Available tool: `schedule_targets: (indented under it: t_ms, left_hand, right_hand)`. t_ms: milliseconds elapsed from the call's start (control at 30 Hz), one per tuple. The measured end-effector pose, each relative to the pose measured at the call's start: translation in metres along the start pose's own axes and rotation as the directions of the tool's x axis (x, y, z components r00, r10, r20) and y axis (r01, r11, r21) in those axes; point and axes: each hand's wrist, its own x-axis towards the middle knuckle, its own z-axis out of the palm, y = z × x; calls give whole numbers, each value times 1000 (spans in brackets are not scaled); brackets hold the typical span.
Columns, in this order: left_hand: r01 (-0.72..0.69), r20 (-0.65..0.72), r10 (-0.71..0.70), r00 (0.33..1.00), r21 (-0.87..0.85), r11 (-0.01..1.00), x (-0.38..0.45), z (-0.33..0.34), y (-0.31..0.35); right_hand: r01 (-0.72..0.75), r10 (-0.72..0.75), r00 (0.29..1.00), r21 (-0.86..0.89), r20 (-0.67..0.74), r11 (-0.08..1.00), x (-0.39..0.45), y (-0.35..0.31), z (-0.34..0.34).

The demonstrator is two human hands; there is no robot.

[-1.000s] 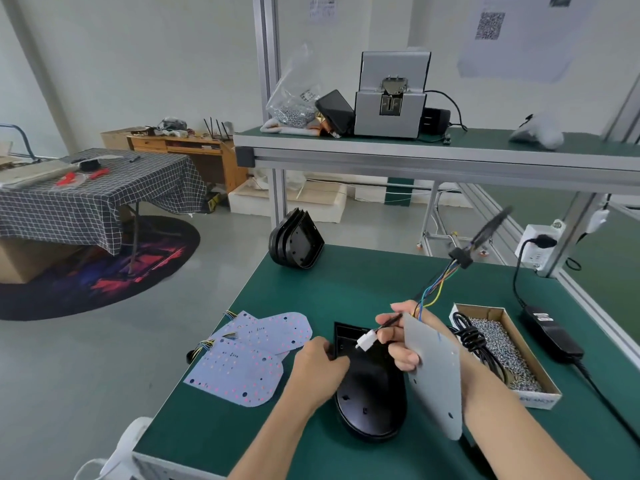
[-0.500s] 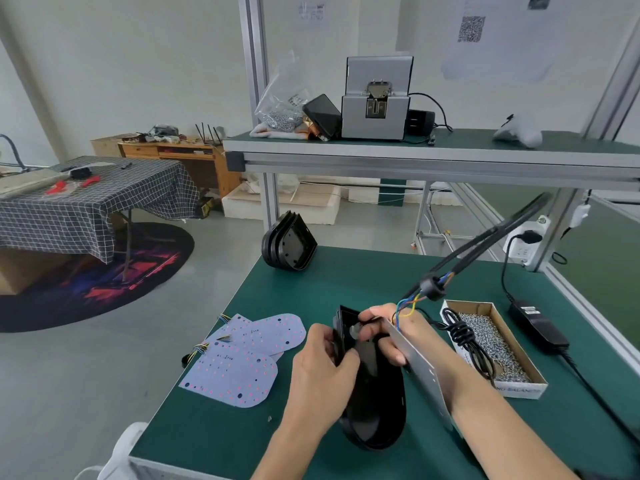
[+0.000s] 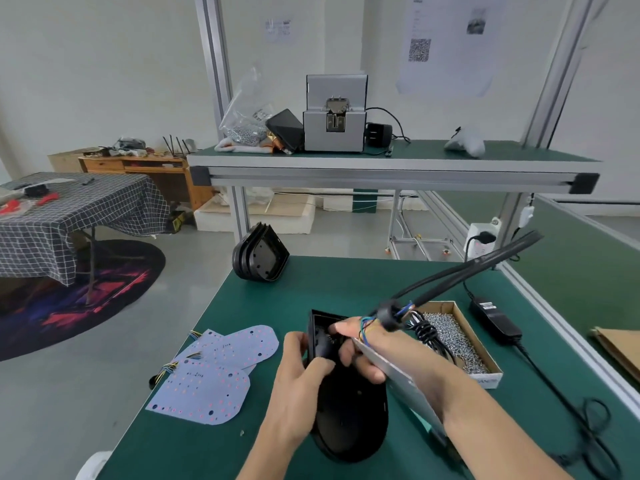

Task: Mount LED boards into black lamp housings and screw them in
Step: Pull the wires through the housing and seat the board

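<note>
LED board (image 3: 398,375) and black lamp housing (image 3: 349,410) meet at the near edge of a green workbench (image 3: 346,285), the housing tipped up on its side so its open cavity faces the board. The left hand (image 3: 298,372) grips the housing's upper rim, thumb curled over the edge – apparently steadying it for the fit. The right hand (image 3: 360,351) reaches into the cavity, fingers bent around the board's top edge, with the coloured wires (image 3: 369,323) and black cable (image 3: 460,271) trailing up over the wrist – seemingly kept clear of the seat. Spare boards (image 3: 211,375) lie to the left; a box of screws (image 3: 457,344) sits just right.
</note>
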Motion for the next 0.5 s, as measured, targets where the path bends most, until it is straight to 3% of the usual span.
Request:
schedule_targets:
  t_ms: [67, 133, 233, 300, 400, 500]
  left_hand:
    - [29, -59, -33, 998, -64, 998, 1, 1, -1]
    - [28, -134, -48, 990, -147, 989, 4, -3, -4]
    - [-14, -219, -33, 975, -211, 977, 7, -13, -6]
    - [-28, -222, -24, 975, -226, 974, 9, -14, -6]
    - [-67, -155, 41, 987, -162, 985, 9, -11, -9]
    - [-110, -67, 101, 993, -143, 984, 6, -5, -14]
  right_hand:
    - [43, -43, 998, -12, -38, 999, -12, -4, 5]
    - [119, -105, 984, 92, -146, 989, -22, -6, 6]
    - [121, -147, 902, -89, -405, 989, -25, 7, -5]
    - [46, -104, 872, -130, -479, 990, -25, 21, -9]
    - [-82, 61, 928, -42, -367, 996, -28, 35, -4]
    - [-97, 85, 954, -28, -288, 995, -23, 47, 2]
